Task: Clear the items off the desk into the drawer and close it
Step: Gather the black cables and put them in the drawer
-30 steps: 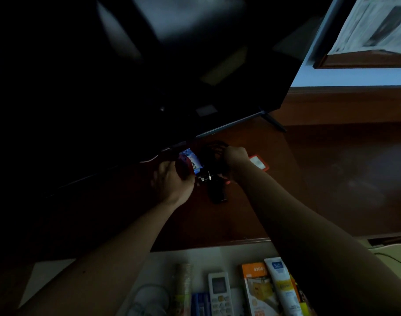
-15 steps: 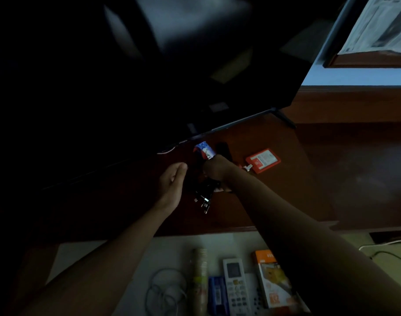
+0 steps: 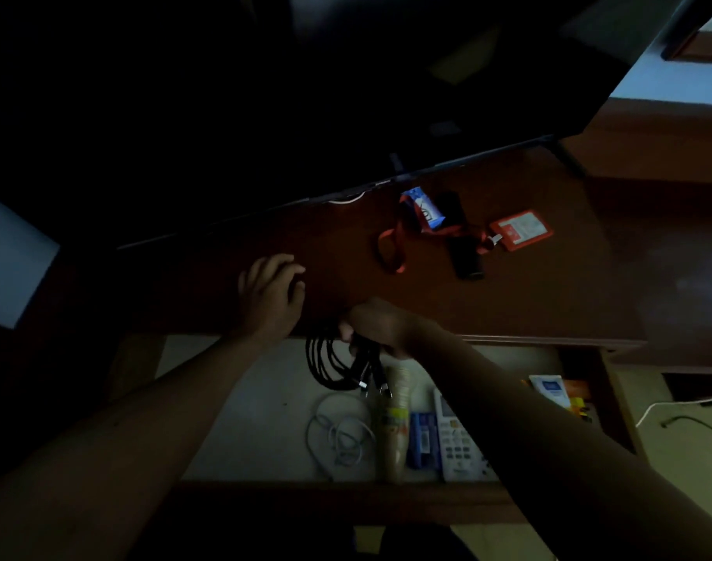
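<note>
Black cable bundle (image 3: 338,364), a second ago on desk (image 3: 548,301), now clenched in right hand (image 3: 380,325) over open drawer (image 3: 257,410). Left hand (image 3: 271,295) loosely spread, empty. Orange badge holder (image 3: 522,230) remains far right: clearing unfinished.

Badge holder (image 3: 522,230) on desk (image 3: 528,285) behind open drawer (image 3: 261,402); remote (image 3: 455,443) inside, right of coiled cable (image 3: 338,435).

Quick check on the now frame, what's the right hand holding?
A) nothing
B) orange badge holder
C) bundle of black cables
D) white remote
C: the right hand grips a bundle of black cables hanging over the open drawer, while the orange badge holder lies on the desk and the white remote sits in the drawer.
</note>
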A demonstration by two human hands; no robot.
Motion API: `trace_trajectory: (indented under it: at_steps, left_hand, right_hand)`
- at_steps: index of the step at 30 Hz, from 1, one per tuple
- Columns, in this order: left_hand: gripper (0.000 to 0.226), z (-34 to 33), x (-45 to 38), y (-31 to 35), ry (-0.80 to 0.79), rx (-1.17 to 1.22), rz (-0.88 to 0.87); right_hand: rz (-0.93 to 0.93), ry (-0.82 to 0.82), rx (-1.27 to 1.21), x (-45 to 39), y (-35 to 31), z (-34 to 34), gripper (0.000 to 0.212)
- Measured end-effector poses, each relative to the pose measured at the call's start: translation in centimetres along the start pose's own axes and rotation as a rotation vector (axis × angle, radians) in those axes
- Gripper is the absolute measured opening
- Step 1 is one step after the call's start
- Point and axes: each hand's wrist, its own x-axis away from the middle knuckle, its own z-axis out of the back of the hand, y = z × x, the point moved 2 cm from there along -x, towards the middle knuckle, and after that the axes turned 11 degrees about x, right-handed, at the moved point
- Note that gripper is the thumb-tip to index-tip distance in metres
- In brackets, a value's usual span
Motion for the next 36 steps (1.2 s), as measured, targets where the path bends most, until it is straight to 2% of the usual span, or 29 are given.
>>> trace_trajectory:
  at_steps: [4, 9, 11, 13, 14, 17, 24, 27, 30, 33, 36]
  left_hand:
    - [0.027, 0.0, 0.3, -0.4, -0.022, -0.003, -0.017]
    - [0.031, 0.2, 0.6, -0.4, -0.031, -0.039, -0.031]
    - [0.032, 0.2, 0.6, -0.4, -0.036, -0.064, -0.035]
    - [0.032, 0.1, 0.6, -0.4, -0.042, -0.082, -0.037]
    - [0.031, 0.1, 0.6, -0.4, -0.042, -0.09, -0.036]
    - [0.031, -0.1, 0.6, -0.4, -0.044, -0.105, -0.018]
    - [0.032, 0.0, 0.6, -0.4, -0.053, -0.107, -0.015]
    - [0.032, 0.0, 0.6, -0.5, -0.048, -0.104, -0.013]
    - [0.031, 0.0, 0.7, -0.3, -0.041, -0.099, -0.015]
    - [0.031, -0.1, 0.7, -0.3, -0.038, -0.103, -0.017]
    - [0.032, 0.0, 0.6, -0.3, -0.045, -0.115, -0.013]
  right_hand:
    - [-0.041, -0.026, 0.029, -1.5, 2.3, -4.3, 0.01]
    - [-0.128, -0.079, 0.222, -4.1, 5.6, -8.2, 0.031]
    - [-0.178, -0.077, 0.274, -5.4, 6.9, -9.4, 0.029]
    - [-0.223, -0.062, 0.286, -6.4, 8.0, -10.5, 0.017]
    - [-0.214, -0.055, 0.309, -6.8, 8.5, -10.9, 0.011]
    - [-0.186, -0.041, 0.502, -7.0, 9.3, -11.4, 0.032]
    - [-0.053, -0.01, 0.839, -7.3, 10.2, -12.2, 0.032]
    - [0.03, 0.096, 0.95, -5.9, 9.9, -11.9, 0.032]
    - [0.018, 0.173, 1.065, -5.0, 10.1, -11.4, 0.046]
    - [-0.07, 0.249, 1.059, -4.0, 9.7, -11.0, 0.06]
    - [-0.108, 0.294, 0.893, -3.6, 9.6, -10.7, 0.059]
